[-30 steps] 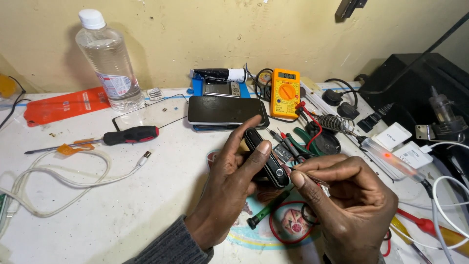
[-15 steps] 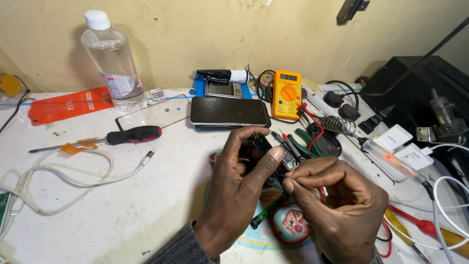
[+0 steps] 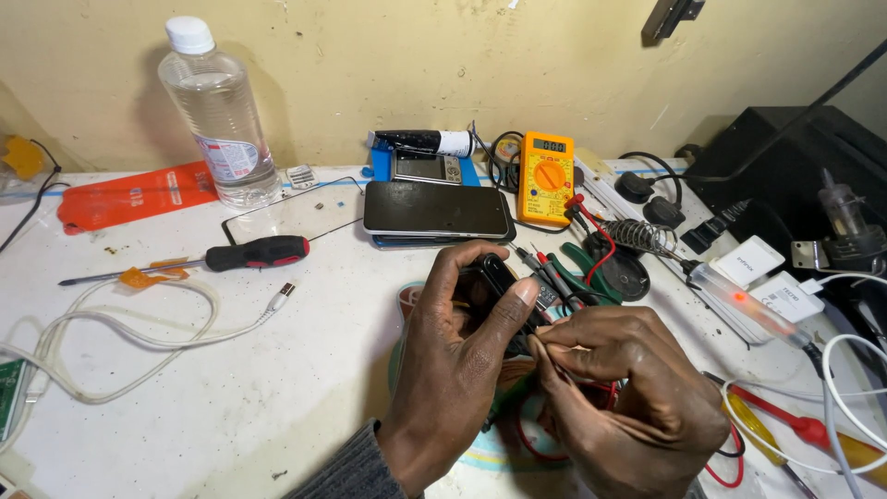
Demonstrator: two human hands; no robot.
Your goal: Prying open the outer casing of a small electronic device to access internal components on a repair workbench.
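My left hand [image 3: 453, 360] grips a small black phone [image 3: 499, 282] above the white workbench, thumb and fingers wrapped round its sides. My right hand [image 3: 624, 393] is pressed against the phone's lower end, fingertips pinched together on something thin that I cannot make out. Red wires [image 3: 531, 444] loop under both hands on a round mat.
A larger black phone [image 3: 434, 209] lies flat just beyond my hands, with a yellow multimeter [image 3: 545, 177] to its right. A red-and-black screwdriver [image 3: 249, 253], white cable [image 3: 139, 323] and clear plastic bottle [image 3: 220, 115] sit left. A soldering stand [image 3: 637, 242] and black equipment [image 3: 795, 176] crowd the right.
Both hands have drawn closer together and toward me. My left fingers have curled more tightly round the small phone, hiding most of it.
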